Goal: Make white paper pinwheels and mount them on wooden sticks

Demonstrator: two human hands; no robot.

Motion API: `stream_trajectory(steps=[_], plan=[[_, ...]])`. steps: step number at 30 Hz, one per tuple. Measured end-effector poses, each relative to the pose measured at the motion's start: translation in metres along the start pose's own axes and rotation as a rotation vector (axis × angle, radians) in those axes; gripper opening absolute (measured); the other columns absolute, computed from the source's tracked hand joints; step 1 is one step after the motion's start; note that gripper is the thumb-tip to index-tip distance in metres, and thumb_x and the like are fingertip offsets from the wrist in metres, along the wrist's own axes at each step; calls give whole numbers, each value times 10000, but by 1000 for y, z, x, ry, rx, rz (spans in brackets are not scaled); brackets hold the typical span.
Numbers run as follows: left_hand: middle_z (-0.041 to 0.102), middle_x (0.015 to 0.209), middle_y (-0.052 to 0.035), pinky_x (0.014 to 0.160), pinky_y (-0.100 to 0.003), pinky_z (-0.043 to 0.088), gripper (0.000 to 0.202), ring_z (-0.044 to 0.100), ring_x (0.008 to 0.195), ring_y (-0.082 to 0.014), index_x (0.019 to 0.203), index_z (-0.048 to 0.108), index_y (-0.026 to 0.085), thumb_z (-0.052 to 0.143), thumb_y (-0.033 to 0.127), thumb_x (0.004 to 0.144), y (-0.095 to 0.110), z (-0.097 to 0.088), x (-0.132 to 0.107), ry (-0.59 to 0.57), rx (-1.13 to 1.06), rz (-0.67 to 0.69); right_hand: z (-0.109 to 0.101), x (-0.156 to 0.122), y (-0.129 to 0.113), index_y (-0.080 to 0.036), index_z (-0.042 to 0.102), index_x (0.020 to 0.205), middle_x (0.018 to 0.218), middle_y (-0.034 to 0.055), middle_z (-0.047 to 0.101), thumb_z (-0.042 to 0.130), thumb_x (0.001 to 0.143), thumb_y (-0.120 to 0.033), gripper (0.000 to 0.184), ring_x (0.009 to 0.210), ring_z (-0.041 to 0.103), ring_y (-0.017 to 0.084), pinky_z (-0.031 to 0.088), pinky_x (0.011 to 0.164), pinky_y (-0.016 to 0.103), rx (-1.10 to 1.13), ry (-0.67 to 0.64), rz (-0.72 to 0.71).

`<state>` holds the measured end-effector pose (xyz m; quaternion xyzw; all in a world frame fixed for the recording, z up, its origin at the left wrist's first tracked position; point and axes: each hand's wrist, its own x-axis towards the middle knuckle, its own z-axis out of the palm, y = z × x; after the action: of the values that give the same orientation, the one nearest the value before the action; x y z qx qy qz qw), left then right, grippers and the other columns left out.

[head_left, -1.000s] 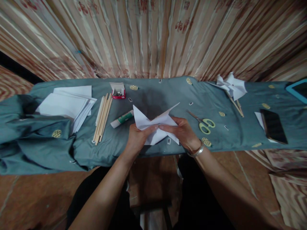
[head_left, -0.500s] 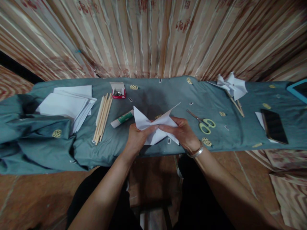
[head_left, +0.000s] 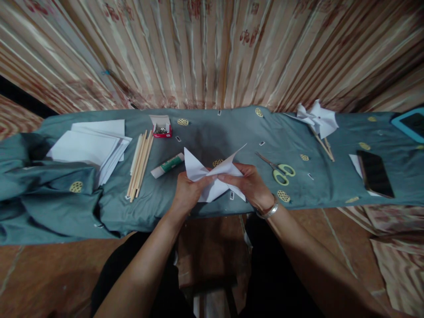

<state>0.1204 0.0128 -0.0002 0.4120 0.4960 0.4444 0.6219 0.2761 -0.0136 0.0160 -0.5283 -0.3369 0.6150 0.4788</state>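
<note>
A white paper pinwheel is held between my two hands above the near edge of the cloth-covered table. Its points stick out at the upper left, upper right and below. My left hand grips its left side, the thumb pressed on the centre. From the right, my right hand closes on the other side, its thumb also at the centre and the other fingers behind the paper. A glue stick lies just left of the paper. Scissors with green handles rest to the right.
Wooden sticks and a stack of white paper lie on the left, by a small red box of metal pins. Finished paper pinwheels on sticks, a phone and a blue-framed device are on the right of the green tablecloth.
Both hands keep nearly the same grip on the paper pinwheel, thumbs at its centre. The view has shifted slightly; nothing on the table has visibly moved.
</note>
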Motion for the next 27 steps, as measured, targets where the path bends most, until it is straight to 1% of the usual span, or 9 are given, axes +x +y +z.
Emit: stream_trajectory(steps=[4,8,12,20,24,27], plan=[[749,715,-50,637,-289,535,279,675,668,-202,713,751,138,855,283,499,1,0,0,8,27,6,-1,1,1,-197,778,776,696,-5,726,854,552,-323,268,574,595,127,468,564,260,-20,13,-15],[751,713,-52,639,-295,539,269,681,674,-208,704,750,138,848,270,491,0,0,2,5,36,18,-1,2,3,-187,783,801,722,2,734,856,533,-311,304,587,597,130,465,578,264,-24,2,-32],[750,700,-49,617,-286,534,255,675,653,-201,680,745,141,845,267,481,0,0,2,6,31,17,-1,3,4,-191,782,778,710,-6,733,870,506,-277,299,590,597,124,464,591,261,6,11,-9],[751,707,-61,619,-298,534,271,682,670,-218,690,752,136,843,280,479,2,0,1,11,44,-20,1,3,6,-201,780,773,723,-2,749,880,491,-271,307,612,625,136,504,637,290,73,5,33],[753,714,-61,620,-298,533,258,681,671,-216,689,754,136,838,268,485,1,0,1,7,46,-24,1,3,7,-202,776,747,677,-7,737,884,486,-281,293,568,610,130,492,583,279,82,17,42],[751,705,-58,620,-294,531,244,677,667,-213,682,755,136,832,255,483,1,0,0,7,51,-26,0,3,8,-202,777,745,678,-5,737,876,497,-262,274,566,613,130,495,590,285,87,16,53]])
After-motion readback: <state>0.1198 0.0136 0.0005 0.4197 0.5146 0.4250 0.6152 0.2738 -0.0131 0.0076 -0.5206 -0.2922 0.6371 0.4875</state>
